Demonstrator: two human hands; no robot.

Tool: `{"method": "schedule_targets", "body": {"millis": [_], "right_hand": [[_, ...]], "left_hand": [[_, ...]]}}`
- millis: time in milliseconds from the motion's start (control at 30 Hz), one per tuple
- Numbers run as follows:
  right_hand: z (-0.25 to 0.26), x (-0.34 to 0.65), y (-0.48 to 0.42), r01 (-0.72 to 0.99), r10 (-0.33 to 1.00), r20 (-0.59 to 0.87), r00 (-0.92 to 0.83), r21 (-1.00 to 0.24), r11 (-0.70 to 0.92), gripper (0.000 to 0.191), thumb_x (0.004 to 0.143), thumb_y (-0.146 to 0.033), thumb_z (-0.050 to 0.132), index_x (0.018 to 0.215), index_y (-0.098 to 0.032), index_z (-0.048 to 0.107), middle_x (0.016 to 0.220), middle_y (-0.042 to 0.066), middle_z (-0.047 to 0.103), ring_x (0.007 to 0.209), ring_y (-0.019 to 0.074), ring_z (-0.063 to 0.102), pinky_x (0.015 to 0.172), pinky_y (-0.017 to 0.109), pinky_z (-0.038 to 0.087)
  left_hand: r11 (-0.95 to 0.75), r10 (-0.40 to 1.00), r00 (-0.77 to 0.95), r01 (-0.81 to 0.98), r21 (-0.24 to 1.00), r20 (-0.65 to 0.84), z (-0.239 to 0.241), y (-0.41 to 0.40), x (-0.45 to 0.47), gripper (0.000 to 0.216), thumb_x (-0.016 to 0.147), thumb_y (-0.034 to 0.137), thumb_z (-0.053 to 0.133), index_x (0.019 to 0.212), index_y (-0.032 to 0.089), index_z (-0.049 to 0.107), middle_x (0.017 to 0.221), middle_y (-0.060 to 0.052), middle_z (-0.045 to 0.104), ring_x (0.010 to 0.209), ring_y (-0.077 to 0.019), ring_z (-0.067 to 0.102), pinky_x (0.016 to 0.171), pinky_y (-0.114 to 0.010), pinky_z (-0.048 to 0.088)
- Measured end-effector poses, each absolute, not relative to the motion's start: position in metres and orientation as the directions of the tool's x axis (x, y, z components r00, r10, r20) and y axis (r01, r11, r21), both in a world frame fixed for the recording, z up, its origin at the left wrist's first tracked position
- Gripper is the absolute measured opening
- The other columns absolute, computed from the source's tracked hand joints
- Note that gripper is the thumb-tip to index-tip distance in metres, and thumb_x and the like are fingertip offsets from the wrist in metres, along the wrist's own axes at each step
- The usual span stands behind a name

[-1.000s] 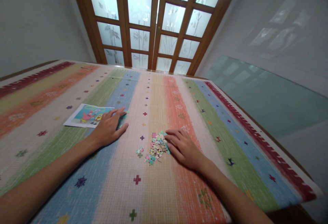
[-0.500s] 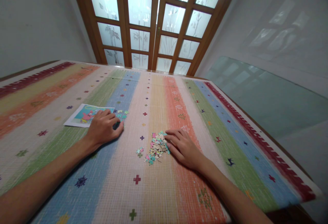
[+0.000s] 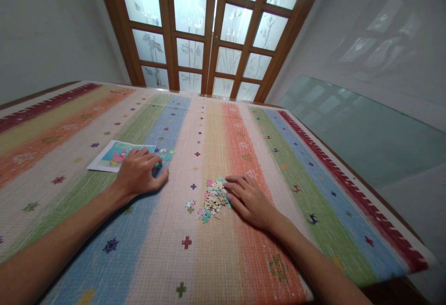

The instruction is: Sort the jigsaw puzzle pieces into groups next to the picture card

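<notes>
Left hand point(image 3: 138, 175) curled back onto pieces point(image 3: 163, 157); right hand point(image 3: 249, 200) touching pile point(image 3: 212, 199).

Striped table point(image 3: 216, 258) bears puzzle pieces point(image 3: 212, 199), seemingly a print point(image 3: 111, 156).

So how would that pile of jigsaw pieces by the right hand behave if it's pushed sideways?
The pile of jigsaw pieces is loose, small and flat, so it would probably scatter rather than move as one. The pieces look light; the right hand could likely sweep them easily. The ribbed woven cloth may snag some edges, leaving stragglers.
</notes>
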State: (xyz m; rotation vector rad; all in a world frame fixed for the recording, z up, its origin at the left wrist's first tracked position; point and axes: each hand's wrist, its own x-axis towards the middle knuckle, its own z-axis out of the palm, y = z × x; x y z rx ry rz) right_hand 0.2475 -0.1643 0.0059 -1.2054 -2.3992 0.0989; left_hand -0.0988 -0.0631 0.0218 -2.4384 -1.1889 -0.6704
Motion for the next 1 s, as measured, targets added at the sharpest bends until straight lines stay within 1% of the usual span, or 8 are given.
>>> {"method": "schedule_targets", "body": {"millis": [100,200,300,433,600,733,1000], "right_hand": [[0.0064,0.2476,-0.1645,0.743,0.775,0.360,-0.519,-0.259,0.617,0.027,0.105,-0.026,0.046,0.123,-0.019,0.065,0.125,0.013,0.068,0.111,0.0270,0.059,0.098,0.049,0.049],[0.0072,0.2473,-0.1645,0.744,0.775,0.359,-0.520,-0.255,0.618,0.027,0.105,-0.026,0.046,0.123,-0.019,0.065,0.125,0.013,0.068,0.111,0.0269,0.059,0.098,0.049,0.049],[0.0072,0.2471,-0.1644,0.742,0.772,0.364,-0.520,-0.254,0.620,0.027,0.105,-0.026,0.046,0.123,-0.018,0.065,0.125,0.014,0.068,0.111,0.0268,0.059,0.098,0.049,0.049],[0.0064,0.2472,-0.1646,0.743,0.773,0.367,-0.517,-0.256,0.618,0.028,0.105,-0.026,0.046,0.124,-0.020,0.065,0.125,0.013,0.068,0.112,0.0269,0.060,0.098,0.049,0.050],[0.0068,0.2476,-0.1645,0.741,0.774,0.362,-0.519,-0.260,0.619,0.027,0.105,-0.026,0.046,0.123,-0.019,0.065,0.125,0.013,0.068,0.111,0.0275,0.059,0.098,0.050,0.050],[0.0074,0.2474,-0.1642,0.737,0.771,0.358,-0.527,-0.260,0.624,0.027,0.105,-0.026,0.046,0.123,-0.017,0.064,0.125,0.014,0.067,0.111,0.0279,0.059,0.098,0.050,0.049],[0.0058,0.2477,-0.1642,0.739,0.770,0.367,-0.522,-0.257,0.623,0.027,0.105,-0.026,0.046,0.123,-0.020,0.064,0.125,0.013,0.068,0.111,0.0271,0.059,0.098,0.049,0.050]], "left_hand": [[-0.604,0.655,0.560,0.792,-0.094,0.508,0.0223,-0.0619,-0.1012,0.028,0.082,0.042,0.054,0.081,0.018,0.068,0.062,-0.005,0.057,0.067,-0.0265,0.054,0.072,-0.040,0.040],[-0.633,0.666,0.590,0.771,-0.074,0.457,0.0215,-0.0603,-0.1029,0.029,0.080,0.043,0.054,0.086,0.018,0.068,0.067,-0.006,0.059,0.070,-0.0279,0.056,0.074,-0.041,0.041],[-0.657,0.645,0.611,0.750,-0.076,0.460,0.0209,-0.0591,-0.1034,0.027,0.082,0.042,0.053,0.088,0.019,0.066,0.069,-0.007,0.060,0.073,-0.0290,0.057,0.074,-0.041,0.042],[-0.658,0.634,0.608,0.749,-0.080,0.478,0.0205,-0.0582,-0.1031,0.022,0.086,0.041,0.054,0.088,0.021,0.064,0.071,-0.007,0.062,0.075,-0.0281,0.058,0.074,-0.040,0.043],[-0.657,0.629,0.602,0.750,-0.077,0.492,0.0186,-0.0580,-0.1021,0.024,0.091,0.042,0.052,0.087,0.021,0.064,0.073,-0.008,0.064,0.077,-0.0293,0.060,0.074,-0.041,0.043],[-0.655,0.631,0.596,0.753,-0.072,0.496,0.0175,-0.0587,-0.1009,0.021,0.093,0.037,0.050,0.089,0.021,0.064,0.078,-0.010,0.066,0.079,-0.0295,0.061,0.076,-0.042,0.044],[-0.652,0.623,0.594,0.754,-0.082,0.510,0.0161,-0.0588,-0.1008,0.022,0.094,0.036,0.049,0.091,0.021,0.064,0.078,-0.010,0.067,0.079,-0.0302,0.061,0.075,-0.042,0.045]]}}
